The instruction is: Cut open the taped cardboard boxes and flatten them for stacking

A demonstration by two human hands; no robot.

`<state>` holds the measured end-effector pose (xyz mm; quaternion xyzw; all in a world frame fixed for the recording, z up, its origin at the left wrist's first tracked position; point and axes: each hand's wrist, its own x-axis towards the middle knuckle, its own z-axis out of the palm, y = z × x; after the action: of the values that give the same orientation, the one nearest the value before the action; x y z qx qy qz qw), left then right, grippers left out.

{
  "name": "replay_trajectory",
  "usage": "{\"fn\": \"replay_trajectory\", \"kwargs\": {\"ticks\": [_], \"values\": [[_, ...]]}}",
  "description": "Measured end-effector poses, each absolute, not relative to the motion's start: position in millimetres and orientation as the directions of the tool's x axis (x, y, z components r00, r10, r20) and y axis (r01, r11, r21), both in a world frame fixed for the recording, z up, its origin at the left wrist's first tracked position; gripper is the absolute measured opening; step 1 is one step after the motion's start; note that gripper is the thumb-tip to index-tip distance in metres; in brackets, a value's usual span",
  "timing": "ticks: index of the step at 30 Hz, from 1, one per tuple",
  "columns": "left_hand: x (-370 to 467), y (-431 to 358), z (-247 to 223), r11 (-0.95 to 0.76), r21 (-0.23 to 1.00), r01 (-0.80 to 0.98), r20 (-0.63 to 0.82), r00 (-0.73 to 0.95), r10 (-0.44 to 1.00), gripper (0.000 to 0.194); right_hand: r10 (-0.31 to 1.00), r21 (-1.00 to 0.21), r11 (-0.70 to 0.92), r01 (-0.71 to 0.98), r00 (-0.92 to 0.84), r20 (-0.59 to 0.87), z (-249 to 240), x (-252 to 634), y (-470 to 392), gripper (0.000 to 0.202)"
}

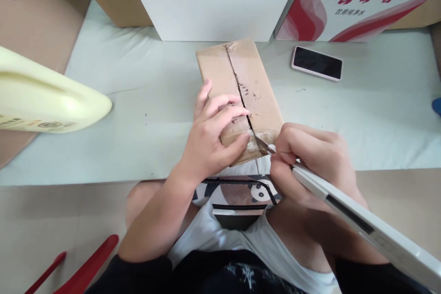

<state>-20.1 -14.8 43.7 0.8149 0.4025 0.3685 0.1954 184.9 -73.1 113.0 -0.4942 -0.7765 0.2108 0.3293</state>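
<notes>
left hand (210,135) spread on the cardboard box (220,66), right hand (312,158) with the cutter (347,209)

the cardboard box lies on the pale green cloth (155,147), its near end close to the front edge and facing the person. the left hand is spread over its left part, thumb near the seam; i think this is for steadying it. the right hand is closed around the cutter, fingers gathered near the blade (263,145), probably for finer control. the blade touches the near end of the seam, and the handle slopes back toward the person's right.

behind the cardboard box, the white box (213,4) and the red-and-white carton (358,7) limit the far side. the phone (317,63) lies to the right, well apart. the yellow bottle (48,96) is far to the left. the closest risk seems the left thumb, just beside the blade.
</notes>
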Motion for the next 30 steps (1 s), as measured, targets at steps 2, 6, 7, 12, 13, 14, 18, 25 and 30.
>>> {"fn": "replay_trajectory", "kwargs": {"ticks": [2, 6, 7, 12, 13, 14, 18, 25, 30], "values": [[-20, -15, 44, -0.592, 0.617, 0.518, 0.433, 0.405, 0.805, 0.028, 0.905, -0.647, 0.424, 0.634, -0.300, 0.301, 115, 186, -75, 0.031], [-21, -15, 43, -0.602, 0.619, 0.505, 0.448, 0.403, 0.798, 0.029, 0.912, -0.682, 0.408, 0.607, -0.308, 0.272, 116, 190, -79, 0.033], [-21, -15, 43, -0.604, 0.618, 0.503, 0.452, 0.402, 0.796, 0.029, 0.918, -0.695, 0.393, 0.602, -0.302, 0.257, 116, 190, -80, 0.034], [-20, -15, 44, -0.602, 0.620, 0.504, 0.441, 0.410, 0.798, 0.028, 0.919, -0.730, 0.386, 0.564, -0.300, 0.255, 119, 187, -80, 0.035], [-20, -15, 44, -0.600, 0.620, 0.505, 0.438, 0.412, 0.799, 0.028, 0.917, -0.727, 0.391, 0.565, -0.307, 0.255, 120, 186, -80, 0.036], [-20, -15, 44, -0.600, 0.619, 0.506, 0.437, 0.413, 0.799, 0.028, 0.914, -0.722, 0.397, 0.567, -0.312, 0.258, 121, 185, -80, 0.036], [-20, -15, 43, -0.593, 0.616, 0.518, 0.431, 0.408, 0.805, 0.028, 0.909, -0.684, 0.415, 0.600, -0.305, 0.284, 122, 184, -81, 0.037], [-20, -15, 43, -0.593, 0.624, 0.508, 0.435, 0.405, 0.804, 0.028, 0.903, -0.673, 0.417, 0.611, -0.362, 0.232, 123, 188, -84, 0.035], [-20, -15, 42, -0.599, 0.625, 0.500, 0.454, 0.390, 0.801, 0.028, 0.896, -0.714, 0.422, 0.559, -0.374, 0.238, 131, 188, -85, 0.038]]}}
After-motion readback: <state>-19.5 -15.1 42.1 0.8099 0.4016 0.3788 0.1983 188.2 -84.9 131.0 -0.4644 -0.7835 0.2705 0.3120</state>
